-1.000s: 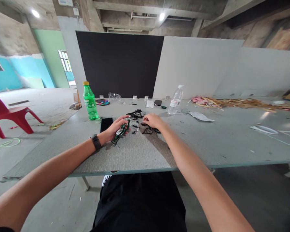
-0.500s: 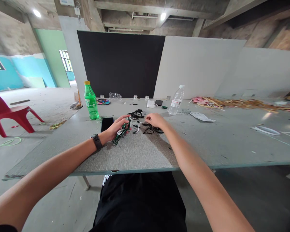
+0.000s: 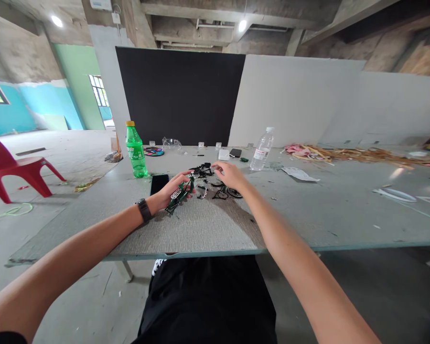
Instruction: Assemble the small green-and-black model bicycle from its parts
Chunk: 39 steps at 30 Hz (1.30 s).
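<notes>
My left hand (image 3: 175,187) is closed around a dark green model frame (image 3: 179,197) with white markings, holding it tilted just above the table. Over the loose parts, my right hand (image 3: 229,174) reaches in with its fingers apart, and nothing shows between them. Just beyond its fingertips lies a pile of black plastic parts (image 3: 202,169). Below the right hand are a small spoked wheel (image 3: 234,192) and a black looped part (image 3: 220,194). Small black and silver pieces (image 3: 202,192) lie between the two hands.
A dark phone (image 3: 159,183) lies beside my left hand. The green bottle (image 3: 136,155) stands at the left, the clear bottle (image 3: 261,152) at the right. Farther back are a white box (image 3: 223,154) and a black item (image 3: 235,153). A paper sheet (image 3: 299,174) lies right.
My right hand has moved slightly left and away from me, from beside the wheel toward the black pile, and its fingers have spread. The left hand keeps the green frame almost still.
</notes>
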{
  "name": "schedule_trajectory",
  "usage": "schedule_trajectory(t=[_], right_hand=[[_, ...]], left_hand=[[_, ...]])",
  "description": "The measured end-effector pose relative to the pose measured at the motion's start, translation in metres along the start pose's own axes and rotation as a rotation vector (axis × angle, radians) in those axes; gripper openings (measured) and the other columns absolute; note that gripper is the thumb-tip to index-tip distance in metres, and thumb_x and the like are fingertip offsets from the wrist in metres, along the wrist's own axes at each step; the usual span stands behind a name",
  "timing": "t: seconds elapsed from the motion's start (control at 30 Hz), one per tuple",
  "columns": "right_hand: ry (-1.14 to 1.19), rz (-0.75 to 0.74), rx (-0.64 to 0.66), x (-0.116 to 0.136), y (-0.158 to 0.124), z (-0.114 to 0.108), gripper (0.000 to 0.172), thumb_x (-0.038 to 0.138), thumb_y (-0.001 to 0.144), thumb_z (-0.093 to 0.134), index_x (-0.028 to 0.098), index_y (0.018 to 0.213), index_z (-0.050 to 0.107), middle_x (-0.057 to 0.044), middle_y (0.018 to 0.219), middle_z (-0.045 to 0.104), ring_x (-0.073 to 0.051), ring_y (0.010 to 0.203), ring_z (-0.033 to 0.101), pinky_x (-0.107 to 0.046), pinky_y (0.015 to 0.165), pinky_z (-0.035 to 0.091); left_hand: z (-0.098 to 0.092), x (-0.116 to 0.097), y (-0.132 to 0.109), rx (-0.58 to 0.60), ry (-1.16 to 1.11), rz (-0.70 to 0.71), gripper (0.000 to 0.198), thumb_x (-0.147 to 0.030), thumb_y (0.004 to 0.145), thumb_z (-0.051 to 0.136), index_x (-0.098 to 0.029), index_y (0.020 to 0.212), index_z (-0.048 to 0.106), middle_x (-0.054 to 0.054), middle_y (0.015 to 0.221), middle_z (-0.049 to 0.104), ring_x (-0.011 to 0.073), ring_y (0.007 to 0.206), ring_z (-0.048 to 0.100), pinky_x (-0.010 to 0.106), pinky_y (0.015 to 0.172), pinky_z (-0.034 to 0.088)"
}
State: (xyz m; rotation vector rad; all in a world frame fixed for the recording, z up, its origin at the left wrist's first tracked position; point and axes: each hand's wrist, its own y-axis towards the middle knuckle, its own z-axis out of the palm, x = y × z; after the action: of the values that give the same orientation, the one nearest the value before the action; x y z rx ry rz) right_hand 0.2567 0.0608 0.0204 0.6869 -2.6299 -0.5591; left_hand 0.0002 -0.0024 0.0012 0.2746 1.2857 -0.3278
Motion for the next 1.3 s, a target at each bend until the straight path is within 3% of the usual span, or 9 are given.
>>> schedule_trajectory(t=[0.17, 0.4, 0.77, 0.83, 0.93, 1.07, 1.3], right_hand=[[0.166, -0.206, 0.012, 0.043, 0.000, 0.010, 0.036, 0.034, 0.100, 0.048, 0.023, 0.132, 0.060, -0.009, 0.125, 0.069, -0.021, 0.106, 0.065, -0.033, 0.091, 0.048], [0.468, -0.245, 0.048, 0.065, -0.001, 0.022, 0.041, 0.049, 0.098, 0.053, 0.022, 0.129, 0.059, -0.011, 0.128, 0.068, -0.020, 0.105, 0.067, -0.035, 0.092, 0.053], [0.540, -0.193, 0.129, 0.053, 0.004, 0.022, 0.032, 0.045, 0.097, 0.055, 0.022, 0.117, 0.065, -0.008, 0.120, 0.071, -0.020, 0.104, 0.067, -0.032, 0.090, 0.053], [0.458, -0.166, 0.073, 0.042, 0.006, 0.015, 0.028, 0.038, 0.100, 0.051, 0.021, 0.115, 0.066, -0.008, 0.118, 0.072, -0.019, 0.102, 0.067, -0.031, 0.090, 0.052], [0.178, -0.013, -0.043, 0.019, 0.005, 0.004, 0.027, 0.024, 0.099, 0.047, 0.020, 0.111, 0.070, -0.008, 0.114, 0.074, -0.020, 0.101, 0.067, -0.033, 0.090, 0.050], [-0.082, 0.173, 0.106, -0.011, 0.000, 0.000, 0.027, 0.017, 0.095, 0.050, 0.022, 0.103, 0.076, -0.007, 0.110, 0.076, -0.023, 0.099, 0.068, -0.034, 0.085, 0.050], [-0.167, 0.167, 0.339, -0.016, 0.005, 0.008, 0.016, 0.032, 0.092, 0.064, 0.023, 0.095, 0.076, -0.006, 0.098, 0.078, -0.023, 0.091, 0.071, -0.031, 0.076, 0.050]], left_hand=[[-0.006, 0.004, 0.006, 0.010, -0.059, -0.004, 0.061, -0.024, 0.087, 0.058, -0.022, 0.147, 0.043, 0.003, 0.080, 0.067, 0.0192, 0.076, 0.071, 0.028, 0.064, 0.055], [-0.002, 0.004, 0.005, 0.007, 0.013, 0.053, 0.055, -0.022, 0.086, 0.061, -0.019, 0.140, 0.052, 0.005, 0.084, 0.068, 0.0194, 0.075, 0.070, 0.028, 0.062, 0.056], [0.001, 0.003, 0.002, -0.048, 0.014, 0.013, 0.051, -0.022, 0.086, 0.060, -0.020, 0.137, 0.052, 0.005, 0.086, 0.068, 0.0196, 0.077, 0.071, 0.028, 0.064, 0.055], [0.003, 0.001, 0.001, -0.043, 0.041, 0.014, 0.052, -0.022, 0.087, 0.059, -0.020, 0.138, 0.051, 0.005, 0.083, 0.067, 0.0197, 0.076, 0.071, 0.028, 0.063, 0.054], [0.005, -0.001, -0.002, -0.029, 0.075, 0.008, 0.054, -0.023, 0.087, 0.057, -0.020, 0.141, 0.049, 0.005, 0.082, 0.067, 0.0207, 0.078, 0.071, 0.026, 0.060, 0.053], [0.006, -0.002, -0.004, -0.030, 0.082, -0.003, 0.055, -0.025, 0.087, 0.058, -0.021, 0.141, 0.049, 0.005, 0.082, 0.066, 0.0208, 0.078, 0.071, 0.025, 0.057, 0.052], [0.006, -0.002, -0.004, -0.024, 0.086, 0.001, 0.056, -0.026, 0.088, 0.059, -0.021, 0.142, 0.048, 0.005, 0.083, 0.068, 0.0194, 0.076, 0.071, 0.025, 0.058, 0.052]])
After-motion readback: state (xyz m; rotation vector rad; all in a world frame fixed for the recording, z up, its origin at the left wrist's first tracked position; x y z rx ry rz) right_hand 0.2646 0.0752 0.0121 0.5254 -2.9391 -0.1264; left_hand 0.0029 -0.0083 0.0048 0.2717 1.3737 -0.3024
